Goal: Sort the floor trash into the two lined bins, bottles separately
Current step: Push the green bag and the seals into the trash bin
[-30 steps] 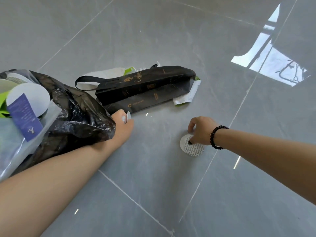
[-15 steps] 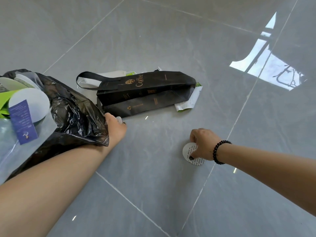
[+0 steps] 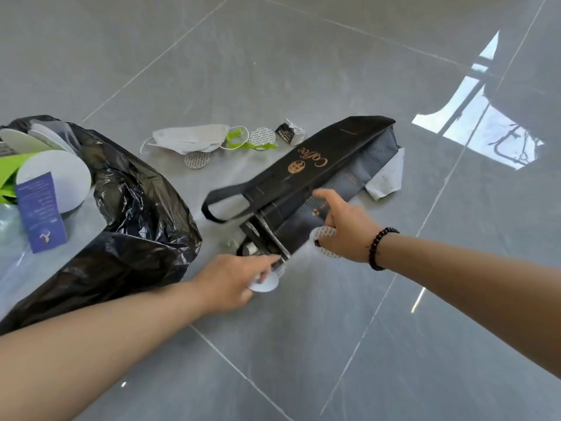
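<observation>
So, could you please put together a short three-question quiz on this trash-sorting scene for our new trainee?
1. True or false: the black coffee bag lies flat and untouched on the floor.
2. Multiple choice: what does the right hand hold besides touching the bag? A) a bottle B) a round white patterned disc C) a face mask
3. Fill in: the white face mask lies on the floor beyond the ___-lined bin.

Key:
1. False; both hands are on it, the left hand at its near end, and that end looks raised.
2. B, the disc.
3. black
</observation>
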Tool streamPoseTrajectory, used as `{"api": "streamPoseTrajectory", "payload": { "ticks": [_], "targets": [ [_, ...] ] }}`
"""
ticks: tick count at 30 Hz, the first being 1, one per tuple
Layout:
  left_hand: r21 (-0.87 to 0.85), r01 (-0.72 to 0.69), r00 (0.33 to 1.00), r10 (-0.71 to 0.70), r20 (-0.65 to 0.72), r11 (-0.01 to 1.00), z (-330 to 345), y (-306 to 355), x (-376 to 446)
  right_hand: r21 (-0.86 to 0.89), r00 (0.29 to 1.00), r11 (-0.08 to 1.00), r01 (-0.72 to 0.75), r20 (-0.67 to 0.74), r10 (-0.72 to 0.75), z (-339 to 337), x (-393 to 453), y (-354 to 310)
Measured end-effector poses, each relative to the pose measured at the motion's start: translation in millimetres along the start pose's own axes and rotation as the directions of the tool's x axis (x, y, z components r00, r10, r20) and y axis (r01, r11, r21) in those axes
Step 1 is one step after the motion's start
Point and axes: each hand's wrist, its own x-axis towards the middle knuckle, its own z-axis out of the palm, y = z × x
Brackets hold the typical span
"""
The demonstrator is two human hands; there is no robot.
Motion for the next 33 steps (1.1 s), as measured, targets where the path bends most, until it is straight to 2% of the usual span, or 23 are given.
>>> {"api": "streamPoseTrajectory", "payload": {
  "ticks": [2,4,6,8,10,12,15,18,22,25,27,29,33],
  "targets": [
    [0.025,-0.154,0.987,0.155,-0.05,0.988,4,9,-7,0.015,1.0,1.0,-0.015,-0.014,0.015,2,3,-5],
    [-0.07,-0.169,0.98,0.161,-0.114,0.983,3,10,-13,-0.021,1.0,1.0,-0.007,-0.009,0.007,1,8,-10],
    [-0.192,-0.073,0.983,0.038,-0.177,0.979,2,7,-20,-0.104,0.997,0.992,0.07,0.025,-0.068,-1,13,-17],
    [-0.265,0.109,0.965,-0.166,-0.204,0.958,0,6,-29,-0.116,0.99,0.986,0.119,0.089,-0.109,-3,15,-28],
    [-0.352,0.302,0.902,-0.385,-0.196,0.886,1,6,-34,-0.093,0.984,0.986,0.136,0.127,-0.123,0,17,-42],
    [-0.458,0.448,0.821,-0.555,-0.129,0.768,7,8,-37,-0.106,0.979,0.986,0.13,0.173,-0.111,9,22,-55],
    [-0.554,0.564,0.721,-0.692,-0.031,0.612,16,22,-30,-0.139,0.976,0.988,0.062,0.214,-0.031,19,30,-63],
    [-0.603,0.588,0.663,-0.748,-0.022,0.539,26,45,-8,0.074,0.996,0.995,-0.063,0.062,0.059,15,37,-55],
    [-0.642,0.521,0.696,-0.716,-0.061,0.562,39,67,24,0.286,0.975,0.953,-0.102,-0.164,0.153,-4,43,-41],
    [-0.649,0.517,0.691,-0.72,-0.068,0.558,46,70,35,0.403,0.946,0.91,-0.103,-0.244,0.215,-16,36,-29],
    [-0.637,0.543,0.662,-0.746,-0.076,0.547,46,68,37,0.445,0.937,0.88,-0.164,-0.208,0.28,-20,28,-15],
    [-0.626,0.556,0.657,-0.75,-0.072,0.547,42,66,40,0.414,0.922,0.878,-0.241,-0.186,0.341,-31,17,3],
    [-0.553,0.535,0.728,-0.68,-0.082,0.639,35,60,28,0.245,0.902,0.886,-0.394,-0.081,0.424,-58,5,31]
  ]
}}
